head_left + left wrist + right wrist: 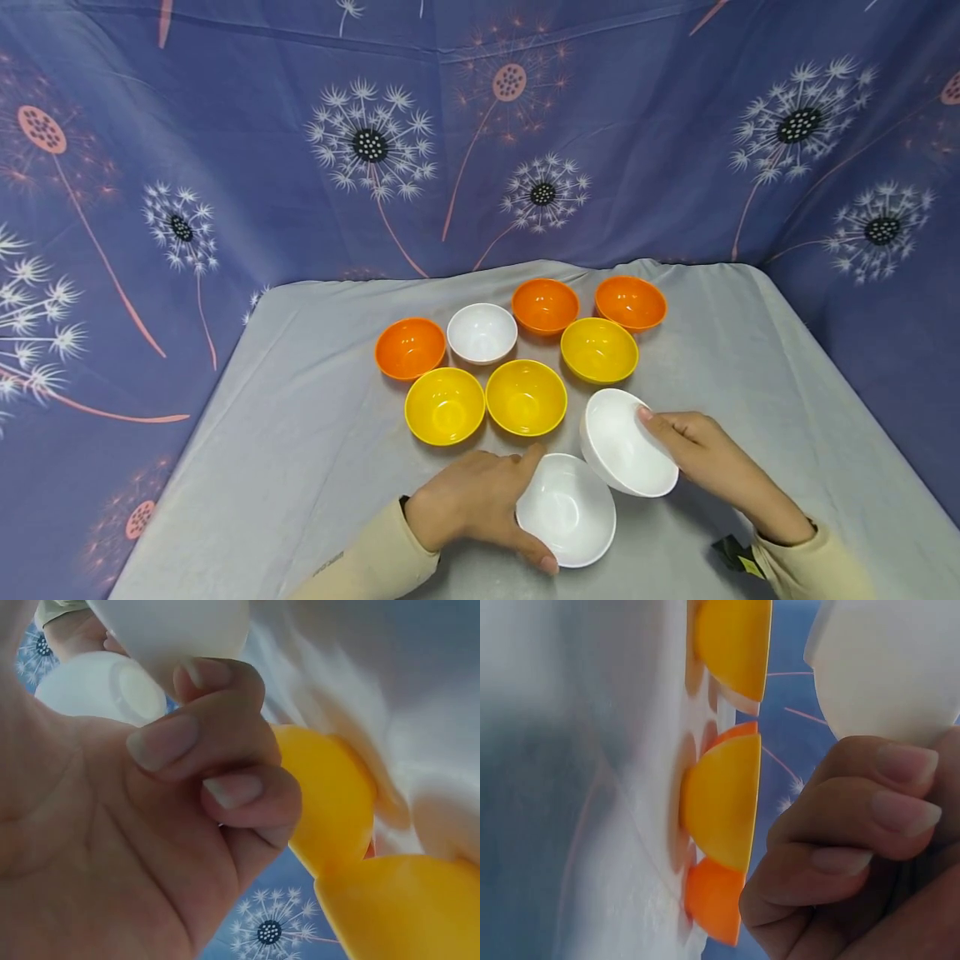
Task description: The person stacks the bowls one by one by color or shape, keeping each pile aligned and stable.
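Observation:
My left hand (480,504) grips a white bowl (573,517) at the table's near side, thumb and finger spread around its left rim. In the left wrist view, that white bowl (187,634) touches a fingertip while the other fingers curl toward the palm. To its upper right, my right hand (708,454) pinches a second white bowl (626,442) by its right rim, thumb inside. This bowl tilts to the left, beside and partly over the first one. Seen from the right wrist, curled fingers (855,802) lie under a white bowl (889,671).
Beyond the hands stand yellow bowls (446,407), orange bowls (410,348) and another white bowl (482,333), all upright and close together. A grey cloth (300,467) covers the table. Patterned blue curtains (637,100) hang behind and at both sides. A small dark object (735,557) lies by the right sleeve.

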Tool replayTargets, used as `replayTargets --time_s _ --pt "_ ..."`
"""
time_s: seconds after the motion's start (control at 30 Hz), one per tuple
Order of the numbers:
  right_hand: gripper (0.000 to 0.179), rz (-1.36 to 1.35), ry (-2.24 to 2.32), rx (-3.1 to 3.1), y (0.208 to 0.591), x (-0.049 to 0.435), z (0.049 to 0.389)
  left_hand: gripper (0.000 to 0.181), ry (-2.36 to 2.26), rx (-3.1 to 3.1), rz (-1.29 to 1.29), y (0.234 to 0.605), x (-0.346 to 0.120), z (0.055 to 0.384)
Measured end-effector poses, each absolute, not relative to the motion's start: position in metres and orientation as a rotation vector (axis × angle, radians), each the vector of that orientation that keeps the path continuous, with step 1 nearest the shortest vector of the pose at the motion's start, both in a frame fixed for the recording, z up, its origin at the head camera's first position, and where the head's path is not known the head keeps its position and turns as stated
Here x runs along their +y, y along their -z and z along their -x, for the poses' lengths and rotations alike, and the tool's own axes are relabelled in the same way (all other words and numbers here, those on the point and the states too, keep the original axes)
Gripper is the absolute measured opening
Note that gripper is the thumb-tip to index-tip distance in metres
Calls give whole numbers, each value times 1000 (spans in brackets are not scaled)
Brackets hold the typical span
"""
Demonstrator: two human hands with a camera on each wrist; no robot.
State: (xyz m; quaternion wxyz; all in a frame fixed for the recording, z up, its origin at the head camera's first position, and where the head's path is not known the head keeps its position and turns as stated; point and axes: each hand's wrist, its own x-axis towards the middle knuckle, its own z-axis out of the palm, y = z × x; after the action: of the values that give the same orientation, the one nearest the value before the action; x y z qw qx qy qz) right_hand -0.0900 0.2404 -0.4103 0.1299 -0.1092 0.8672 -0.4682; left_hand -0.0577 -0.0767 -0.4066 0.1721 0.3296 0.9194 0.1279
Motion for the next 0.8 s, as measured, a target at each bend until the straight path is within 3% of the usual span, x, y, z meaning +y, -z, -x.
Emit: replayTargets --time_s 0.27,0.5,0.8 --pt "44 368 1362 2532 410 233 87 103 -435 2677 -1044 402 -77 61" --pt "41 413 1336 2532 407 226 82 124 -397 2841 -1055 396 -72 59" --pt "40 507 1306 2530 400 218 76 117 -545 2874 -1178 396 -69 59"
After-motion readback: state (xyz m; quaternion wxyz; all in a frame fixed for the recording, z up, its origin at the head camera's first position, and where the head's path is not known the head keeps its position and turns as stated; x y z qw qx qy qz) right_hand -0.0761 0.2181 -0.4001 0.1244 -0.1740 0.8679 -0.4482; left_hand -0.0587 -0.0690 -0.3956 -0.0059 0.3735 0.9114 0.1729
